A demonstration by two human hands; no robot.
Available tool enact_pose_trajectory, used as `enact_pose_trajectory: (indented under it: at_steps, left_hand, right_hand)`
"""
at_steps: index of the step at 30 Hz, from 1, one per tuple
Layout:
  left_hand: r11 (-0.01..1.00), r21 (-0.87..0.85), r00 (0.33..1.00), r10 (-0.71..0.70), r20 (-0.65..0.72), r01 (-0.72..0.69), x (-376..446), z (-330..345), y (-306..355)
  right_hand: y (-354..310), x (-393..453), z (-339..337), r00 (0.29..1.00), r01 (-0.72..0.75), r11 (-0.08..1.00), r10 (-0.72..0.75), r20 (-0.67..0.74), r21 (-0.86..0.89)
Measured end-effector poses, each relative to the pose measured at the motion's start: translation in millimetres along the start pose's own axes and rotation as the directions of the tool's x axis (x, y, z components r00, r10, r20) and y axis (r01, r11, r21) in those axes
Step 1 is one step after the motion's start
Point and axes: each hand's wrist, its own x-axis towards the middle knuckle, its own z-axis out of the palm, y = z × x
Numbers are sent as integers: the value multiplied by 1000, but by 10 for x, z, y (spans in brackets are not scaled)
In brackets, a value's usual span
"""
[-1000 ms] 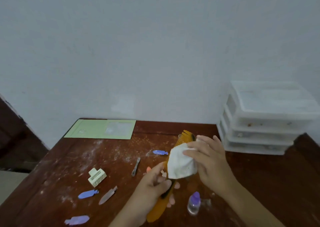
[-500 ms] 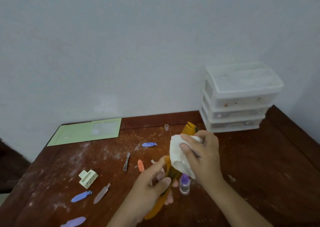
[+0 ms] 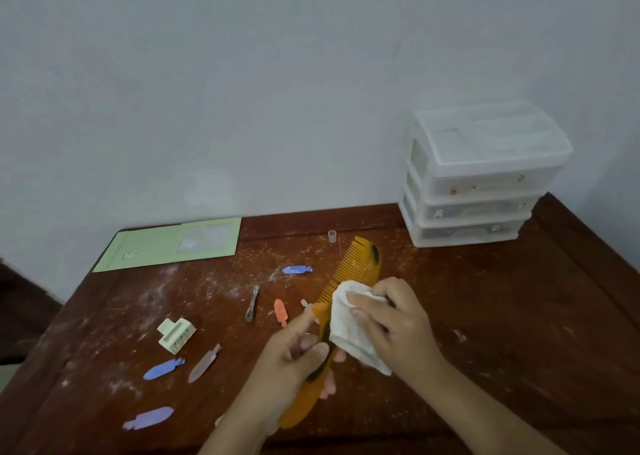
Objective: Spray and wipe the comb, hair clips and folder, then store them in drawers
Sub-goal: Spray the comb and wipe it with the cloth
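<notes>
Dusty table [image 3: 485, 333]: our left hand [image 3: 291, 361] grips stiff, light comb [image 3: 353, 274] mid-spine; right hand [image 3: 398, 326] pinches cloth [image 3: 349, 336] just ahead

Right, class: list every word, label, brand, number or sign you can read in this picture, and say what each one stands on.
None can be read.
green folder: a small pale mark near its left end, too blurred to tell if it is text.
drawer unit: small orange and white specks on the drawer fronts, too small to read.
comb, white cloth, hair clips: no lettering visible.
</notes>
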Motion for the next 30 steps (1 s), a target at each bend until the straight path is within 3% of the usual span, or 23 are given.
enact_pose_trajectory:
  at_steps: [5, 9, 11, 14, 19, 23, 25, 30]
  left_hand:
    - [999, 26, 999, -32, 17, 32, -28, -48, -39]
    - [999, 2, 999, -32, -19, 32, -57, -53, -44]
    - [997, 68, 999, -42, 1, 41, -60, -69, -62]
    - [985, 165, 995, -58, 79, 44, -58, -51, -75]
    - [972, 235, 997, -44, 67, 27, -36, -32, -79]
    - [988, 137, 997, -70, -30, 73, 12, -2, -94]
    - [993, 99, 998, -55, -33, 58, 5, 2, -73]
    - [993, 119, 994, -19, 111, 6, -39, -32, -46]
  right_hand:
    - [279, 226, -138, 998, -54, 993, 50, -37, -101]
    - [197, 58, -152, 991, 86, 996, -84, 104, -15]
    - [151, -13, -131, 990, 73, 997, -71, 119, -9]
    - [143, 20, -55, 997, 38, 999, -36, 75, -25]
    - [101, 224, 67, 996, -47, 996, 52, 68, -79]
    - [182, 309, -32, 990, -124, 992, 123, -75, -10]
    - [248, 249, -145, 989, -95, 995, 95, -109, 1]
    - [274, 149, -198, 998, 53, 998, -51, 27, -44]
